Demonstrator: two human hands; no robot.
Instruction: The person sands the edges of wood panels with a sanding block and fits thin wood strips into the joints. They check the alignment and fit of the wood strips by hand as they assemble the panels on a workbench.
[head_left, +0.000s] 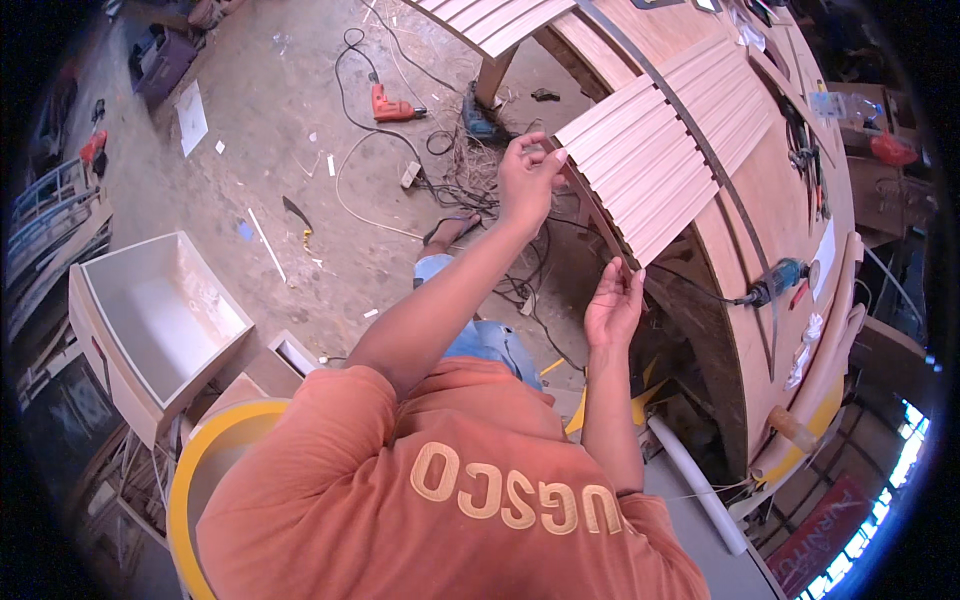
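1. Two hands hold a ribbed panel by its near edge, lined with a dark strip; the panel lies on the wood surface, toward 1 o'clock from between the hands.
2. Left hand: fingers pinched at the edge's upper corner, with most of the panel toward 2 to 3 o'clock.
3. Right hand: thumb and finger closed about the lower corner, the left hand at its 11 o'clock.
4. Panel and ribs run away toward 2 o'clock, crossed by a dark strap.
5. Neither hand is nearer; both touch the edge.
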